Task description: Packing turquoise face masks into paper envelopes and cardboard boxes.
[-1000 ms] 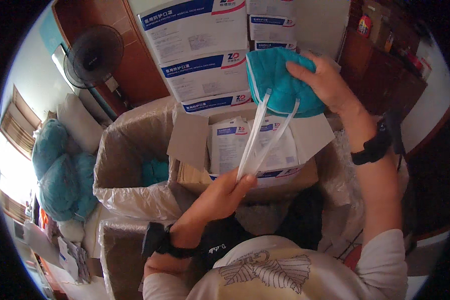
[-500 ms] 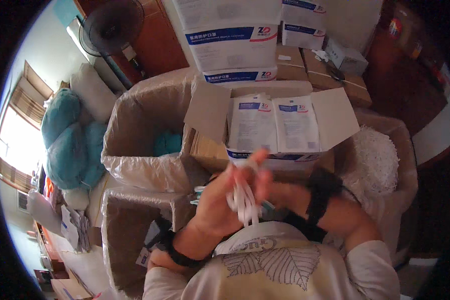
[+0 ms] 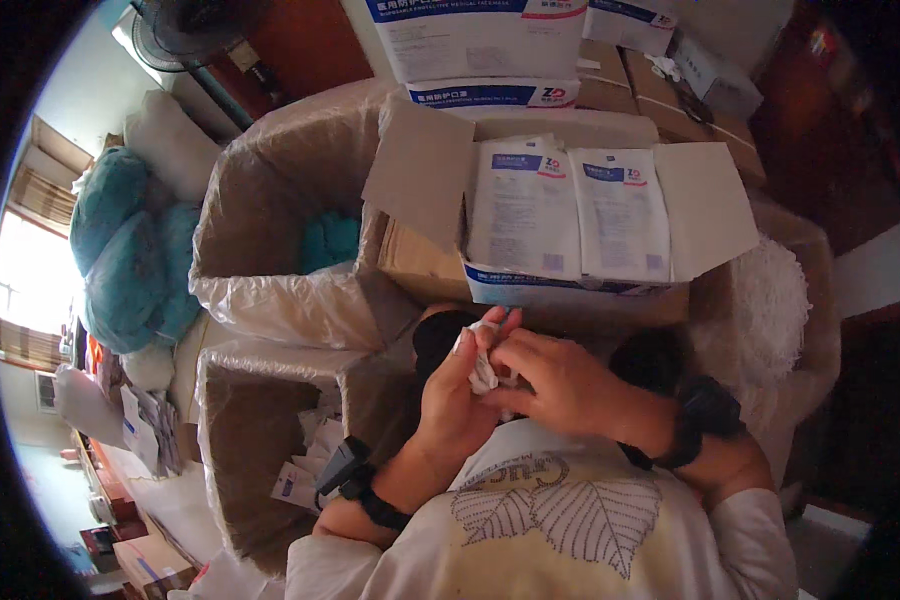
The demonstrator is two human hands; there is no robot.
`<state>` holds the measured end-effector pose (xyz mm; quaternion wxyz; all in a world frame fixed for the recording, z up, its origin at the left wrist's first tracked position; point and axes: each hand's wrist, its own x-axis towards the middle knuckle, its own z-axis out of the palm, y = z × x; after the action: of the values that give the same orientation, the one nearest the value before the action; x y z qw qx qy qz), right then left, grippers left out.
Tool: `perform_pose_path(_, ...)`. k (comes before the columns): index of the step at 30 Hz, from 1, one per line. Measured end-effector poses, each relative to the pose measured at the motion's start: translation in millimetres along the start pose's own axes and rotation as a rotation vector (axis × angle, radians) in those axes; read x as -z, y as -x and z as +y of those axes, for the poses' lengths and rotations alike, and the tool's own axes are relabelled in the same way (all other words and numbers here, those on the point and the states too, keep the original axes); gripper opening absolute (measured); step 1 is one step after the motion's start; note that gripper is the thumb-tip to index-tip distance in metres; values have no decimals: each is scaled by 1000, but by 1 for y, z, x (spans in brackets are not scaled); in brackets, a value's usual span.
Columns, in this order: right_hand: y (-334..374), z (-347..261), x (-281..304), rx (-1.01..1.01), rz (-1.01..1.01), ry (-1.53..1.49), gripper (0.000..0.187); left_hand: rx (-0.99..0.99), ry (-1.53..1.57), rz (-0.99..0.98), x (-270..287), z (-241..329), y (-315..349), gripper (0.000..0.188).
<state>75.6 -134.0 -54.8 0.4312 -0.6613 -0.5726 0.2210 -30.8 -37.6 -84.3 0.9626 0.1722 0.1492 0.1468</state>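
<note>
My left hand (image 3: 454, 398) and my right hand (image 3: 558, 378) are pressed together close to my chest. Between them they grip a small bundle of white straps (image 3: 483, 372); only its top edge shows past the fingers. Just beyond the hands stands an open cardboard box (image 3: 710, 205) holding two white sealed packets (image 3: 570, 210) with blue headers. No teal mask is visible in the hands.
A plastic-lined carton (image 3: 270, 200) at the left holds teal masks (image 3: 328, 240). A second lined carton (image 3: 245, 440) at the lower left holds empty white wrappers. A bin of white straps (image 3: 770, 300) stands at the right. Stacked white boxes (image 3: 480, 40) rise behind.
A second ago my right hand held a teal mask high with straps stretched to my left hand. Both hands have since come together at my chest, bunching the white straps.
</note>
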Motion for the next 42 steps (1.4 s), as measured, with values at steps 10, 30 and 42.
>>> perform_pose_path(10, 1, 37, 27, -685, -390, -960, 32, 77, -51, -6, 8, -1, -8, 22)
perform_pose_path(30, -1, 24, 10, -375, -221, -210, 22, -43, -23, 134, 1, -2, -28, 24)
perform_pose_path(42, 2, 35, 8, -494, -466, -443, 25, -109, -631, 131, 12, 7, -16, 22)
